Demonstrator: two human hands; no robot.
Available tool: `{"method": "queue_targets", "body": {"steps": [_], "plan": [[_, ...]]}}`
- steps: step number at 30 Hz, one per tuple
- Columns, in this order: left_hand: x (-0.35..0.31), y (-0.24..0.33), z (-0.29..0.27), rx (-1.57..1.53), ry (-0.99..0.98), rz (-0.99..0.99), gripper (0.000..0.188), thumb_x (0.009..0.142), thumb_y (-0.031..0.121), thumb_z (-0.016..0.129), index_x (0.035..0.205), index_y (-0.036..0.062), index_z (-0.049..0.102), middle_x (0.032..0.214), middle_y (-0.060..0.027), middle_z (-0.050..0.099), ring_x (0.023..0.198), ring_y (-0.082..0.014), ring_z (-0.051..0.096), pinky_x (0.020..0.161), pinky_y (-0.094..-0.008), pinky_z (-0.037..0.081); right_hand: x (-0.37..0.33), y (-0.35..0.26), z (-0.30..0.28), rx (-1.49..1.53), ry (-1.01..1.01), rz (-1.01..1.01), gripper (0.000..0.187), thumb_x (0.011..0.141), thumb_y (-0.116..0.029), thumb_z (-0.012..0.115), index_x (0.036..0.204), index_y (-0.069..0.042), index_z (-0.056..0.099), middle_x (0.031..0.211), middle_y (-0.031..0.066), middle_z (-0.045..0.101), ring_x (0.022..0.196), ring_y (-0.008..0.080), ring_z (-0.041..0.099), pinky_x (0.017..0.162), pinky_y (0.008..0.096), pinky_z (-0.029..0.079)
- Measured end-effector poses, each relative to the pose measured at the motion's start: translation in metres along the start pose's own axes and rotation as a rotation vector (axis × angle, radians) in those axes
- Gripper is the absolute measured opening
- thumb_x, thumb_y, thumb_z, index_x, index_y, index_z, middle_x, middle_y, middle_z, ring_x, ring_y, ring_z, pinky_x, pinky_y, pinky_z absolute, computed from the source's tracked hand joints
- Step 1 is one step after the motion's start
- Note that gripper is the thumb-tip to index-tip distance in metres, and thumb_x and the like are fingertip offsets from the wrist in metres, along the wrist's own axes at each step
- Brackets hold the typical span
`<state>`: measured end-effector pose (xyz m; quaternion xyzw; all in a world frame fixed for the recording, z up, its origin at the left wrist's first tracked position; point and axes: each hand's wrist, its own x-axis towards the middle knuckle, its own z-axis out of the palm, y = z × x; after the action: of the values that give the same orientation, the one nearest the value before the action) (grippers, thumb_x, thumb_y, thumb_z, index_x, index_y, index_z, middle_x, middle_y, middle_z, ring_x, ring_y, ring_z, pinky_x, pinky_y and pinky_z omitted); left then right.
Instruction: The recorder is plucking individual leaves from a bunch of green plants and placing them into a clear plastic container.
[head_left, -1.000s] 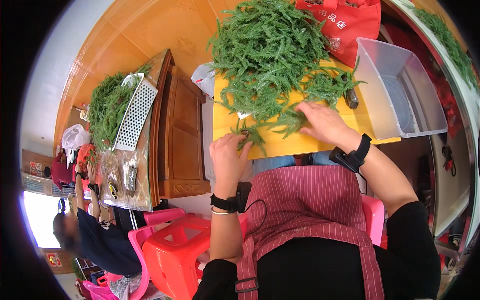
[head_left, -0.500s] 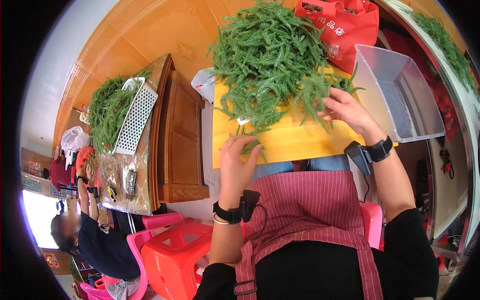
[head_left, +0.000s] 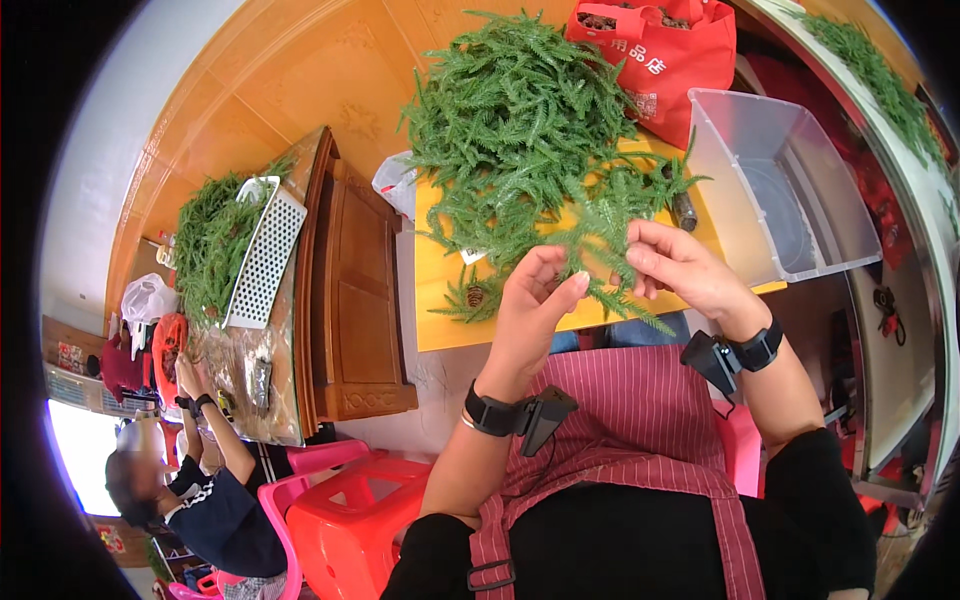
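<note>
A green artificial pine sprig [head_left: 635, 308] is held between my two hands over the front of the yellow table [head_left: 440, 333]. My left hand [head_left: 532, 305] is closed on its left side, thumb against fingers. From the right, my right hand [head_left: 685, 268] pinches the sprig with thumb and fingertips. Just left of my left hand, a small brown pine cone [head_left: 475, 297] sits among green needles on the table. Beyond both hands rises a large heap of pine sprigs [head_left: 520, 120]. A dark brown cylindrical thing [head_left: 685, 212] lies beyond my right hand.
A red bag [head_left: 665, 65] holding pine cones stands at the back right, beside a clear plastic bin [head_left: 780, 190]. At left, a wooden cabinet [head_left: 360, 300] stands by another table with a white perforated basket [head_left: 265, 255] and greenery. A co-worker [head_left: 215, 510] sits there, near a red stool [head_left: 350, 515].
My left hand has moved right and away from the table's left front, uncovering the pine cone. My right hand has come nearer the table's front edge. Both now meet at the sprig.
</note>
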<state>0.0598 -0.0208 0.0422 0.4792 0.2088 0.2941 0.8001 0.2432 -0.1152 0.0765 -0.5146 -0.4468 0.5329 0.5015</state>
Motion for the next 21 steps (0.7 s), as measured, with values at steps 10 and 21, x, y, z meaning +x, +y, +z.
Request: {"method": "queue_targets", "body": {"steps": [10,21], "plan": [[-0.016,-0.001,0.007,-0.029,0.134,0.059,0.013,0.085,0.002,0.058,0.096,0.0046,0.052,0.087,-0.0011,0.058,0.077,-0.008,0.055,0.067,-0.0228,0.046,-0.014,-0.006,0.021,-0.171,-0.006,-0.215,0.055,0.075,-0.021,0.072,0.122,-0.006,0.046,0.109,0.0026,0.054,0.076,0.0064,0.05,0.061,0.0183,0.041],[-0.031,0.014,0.023,-0.018,0.032,0.014,0.029,0.083,0.0,0.06,0.112,-0.0008,0.054,0.102,-0.0071,0.063,0.091,-0.011,0.059,0.079,-0.0242,0.047,-0.017,0.009,0.031,-0.079,0.13,-0.13,0.042,0.085,-0.008,0.057,0.125,-0.006,0.044,0.091,-0.0014,0.056,0.081,0.0054,0.053,0.065,0.0183,0.041]]}}
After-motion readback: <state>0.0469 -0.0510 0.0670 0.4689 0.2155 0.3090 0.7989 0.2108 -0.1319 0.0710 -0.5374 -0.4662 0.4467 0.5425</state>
